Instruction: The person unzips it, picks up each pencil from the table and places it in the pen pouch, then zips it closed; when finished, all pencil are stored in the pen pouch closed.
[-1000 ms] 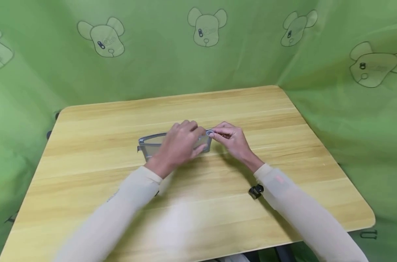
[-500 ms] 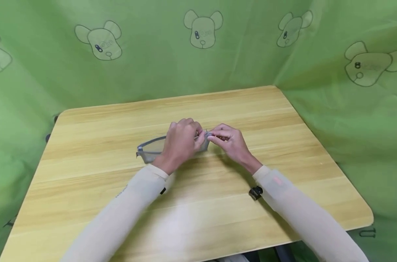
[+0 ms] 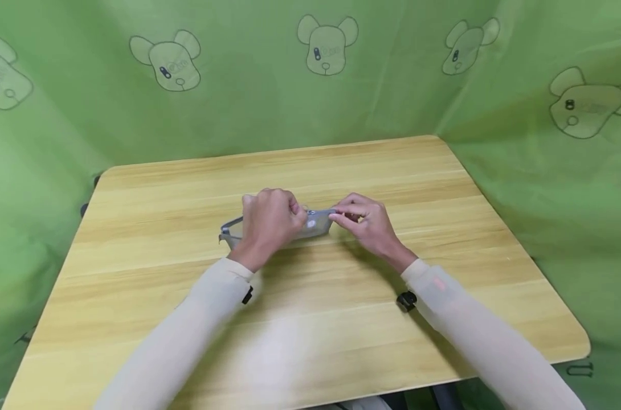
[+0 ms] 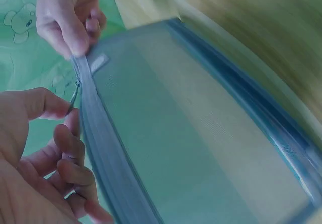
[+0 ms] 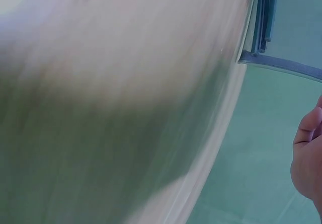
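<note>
A grey see-through mesh zipper pouch stands upright at mid-table between both hands. My left hand pinches the zipper pull between thumb and forefinger, its other fingers curled loosely. Right of that hand the zipper lies joined; to the left, the mouth still gapes. My right hand pinches the pouch's right top corner, beside a small white label. Dark blue strips run along the pouch's bottom. In the head view my left hand hides the middle of the pouch.
The wood-grain table has rounded corners. Green curtains printed with bear heads enclose its back and sides. Black wrist cameras sit under the pale sleeves.
My left hand has moved left along the zipper with the pull, away from the right corner. The zipper's right stretch has come together behind it. My right hand keeps its hold on the corner.
</note>
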Demonstrator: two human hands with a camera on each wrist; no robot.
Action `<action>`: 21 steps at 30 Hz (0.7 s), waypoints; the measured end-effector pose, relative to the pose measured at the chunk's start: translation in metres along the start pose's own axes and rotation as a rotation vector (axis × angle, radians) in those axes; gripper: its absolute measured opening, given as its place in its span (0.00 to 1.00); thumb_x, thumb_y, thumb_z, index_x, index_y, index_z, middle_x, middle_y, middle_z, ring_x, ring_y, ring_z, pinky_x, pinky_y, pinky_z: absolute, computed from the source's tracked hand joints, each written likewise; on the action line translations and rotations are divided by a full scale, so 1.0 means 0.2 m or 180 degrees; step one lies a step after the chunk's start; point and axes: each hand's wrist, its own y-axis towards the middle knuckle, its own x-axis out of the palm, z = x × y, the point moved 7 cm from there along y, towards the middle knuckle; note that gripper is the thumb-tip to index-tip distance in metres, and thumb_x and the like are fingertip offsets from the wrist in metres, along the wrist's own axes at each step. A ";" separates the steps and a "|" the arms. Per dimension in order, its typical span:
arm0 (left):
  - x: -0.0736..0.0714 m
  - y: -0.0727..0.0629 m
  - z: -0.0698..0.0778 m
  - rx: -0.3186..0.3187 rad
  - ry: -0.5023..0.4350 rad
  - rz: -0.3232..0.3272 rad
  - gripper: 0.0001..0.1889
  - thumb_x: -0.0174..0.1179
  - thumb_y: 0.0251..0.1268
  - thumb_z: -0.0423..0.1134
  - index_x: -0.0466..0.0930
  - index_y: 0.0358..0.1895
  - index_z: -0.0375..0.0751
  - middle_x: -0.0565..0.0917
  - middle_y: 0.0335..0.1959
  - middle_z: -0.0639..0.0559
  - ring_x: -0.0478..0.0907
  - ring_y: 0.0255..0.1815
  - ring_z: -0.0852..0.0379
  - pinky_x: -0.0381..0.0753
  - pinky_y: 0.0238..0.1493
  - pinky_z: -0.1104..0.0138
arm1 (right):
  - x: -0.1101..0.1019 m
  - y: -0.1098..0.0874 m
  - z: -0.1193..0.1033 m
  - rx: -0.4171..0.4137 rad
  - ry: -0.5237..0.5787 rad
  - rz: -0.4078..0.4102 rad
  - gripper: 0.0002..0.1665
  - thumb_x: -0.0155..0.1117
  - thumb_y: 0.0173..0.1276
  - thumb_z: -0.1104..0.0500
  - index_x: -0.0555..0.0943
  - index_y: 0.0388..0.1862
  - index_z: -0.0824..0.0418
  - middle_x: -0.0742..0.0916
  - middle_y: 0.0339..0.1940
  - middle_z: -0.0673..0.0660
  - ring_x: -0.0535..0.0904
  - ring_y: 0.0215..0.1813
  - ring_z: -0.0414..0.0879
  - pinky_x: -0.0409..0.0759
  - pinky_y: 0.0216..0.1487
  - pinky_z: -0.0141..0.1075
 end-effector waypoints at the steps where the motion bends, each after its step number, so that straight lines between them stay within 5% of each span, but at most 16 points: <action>1: -0.01 -0.01 -0.02 -0.0055 0.0010 0.0001 0.14 0.66 0.67 0.41 0.85 0.19 0.48 0.86 0.20 0.53 0.80 0.30 0.51 0.76 0.51 0.46 | -0.01 0.00 0.01 0.0031 -0.0018 0.0011 0.06 0.78 0.69 0.63 0.94 0.43 0.61 0.91 0.38 0.55 0.78 0.31 0.40 0.78 0.32 0.26; 5: -0.08 -0.05 -0.14 -0.0250 0.0018 0.0070 0.16 0.66 0.65 0.40 0.81 0.16 0.49 0.84 0.19 0.53 0.80 0.32 0.49 0.70 0.49 0.47 | -0.04 -0.02 0.03 0.0083 -0.0091 0.0028 0.06 0.78 0.69 0.64 0.94 0.43 0.63 0.91 0.39 0.56 0.78 0.31 0.40 0.77 0.31 0.25; 15: -0.21 -0.20 -0.53 -0.0906 -0.0260 -0.0066 0.09 0.68 0.68 0.44 0.91 0.34 0.43 0.93 0.32 0.46 0.83 0.35 0.44 0.71 0.62 0.42 | -0.13 -0.05 0.06 0.0002 -0.0251 0.0108 0.05 0.78 0.66 0.68 0.93 0.40 0.65 0.91 0.38 0.58 0.78 0.31 0.36 0.77 0.31 0.24; 21: -0.24 -0.24 -0.64 -0.0937 -0.0372 -0.0006 0.11 0.67 0.68 0.44 0.90 0.32 0.42 0.90 0.26 0.46 0.79 0.25 0.49 0.77 0.58 0.42 | -0.12 -0.04 0.06 -0.0043 -0.0244 0.0010 0.05 0.78 0.67 0.67 0.93 0.41 0.64 0.90 0.37 0.58 0.77 0.30 0.37 0.77 0.30 0.25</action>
